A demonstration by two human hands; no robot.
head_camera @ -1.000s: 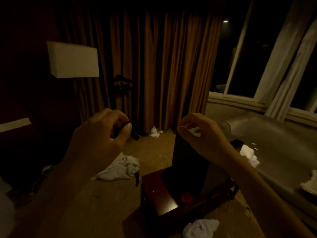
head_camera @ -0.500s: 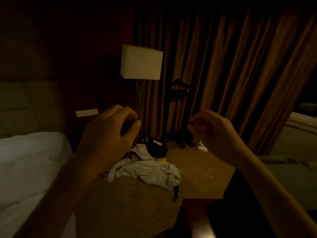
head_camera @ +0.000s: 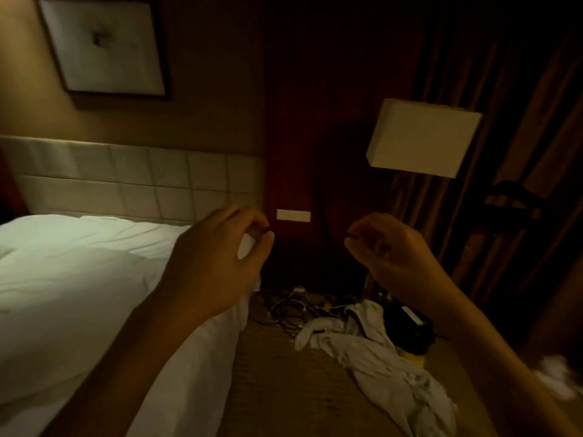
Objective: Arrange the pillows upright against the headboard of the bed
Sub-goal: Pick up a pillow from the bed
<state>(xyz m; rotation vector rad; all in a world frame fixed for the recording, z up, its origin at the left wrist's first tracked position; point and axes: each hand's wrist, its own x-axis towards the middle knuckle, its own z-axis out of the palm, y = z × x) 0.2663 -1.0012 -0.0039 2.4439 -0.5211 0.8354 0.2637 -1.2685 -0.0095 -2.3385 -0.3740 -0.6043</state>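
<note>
— No pillows show plainly from here. The bed [head_camera: 79, 279] is white and rumpled right up to the headboard [head_camera: 132, 181], and the raised swell at its head could be a pillow lying flat under the cover, but I cannot tell.

— So the headboard is bare?

— Its padded squares are uncovered all along; nothing stands against it. I'd judge the arranging not yet begun.

— And the hands?

— The left hand [head_camera: 217, 263] hangs over the bed's near corner, fingers curled loosely toward the thumb, with a bit of white showing between them. Whether that is sheet pinched or only bed seen through the gap, I cannot tell. The right hand [head_camera: 388, 250] is raised beside the bed over the floor, fingers half curled, holding nothing.

— What might go wrong?

— Mostly the footing. A tangle of cables [head_camera: 293, 307] lies on the carpet at the bed's corner, and a crumpled cloth [head_camera: 372, 351] sprawls just beyond; stepping toward the headboard could catch a foot in either. The lamp [head_camera: 422, 137] stands near that corner too, so a wide swing with a pillow might knock its shade. And soft pillows set too steeply tend to slump forward.

— Light?

— Dim, which makes white on white hard to sort.
</note>
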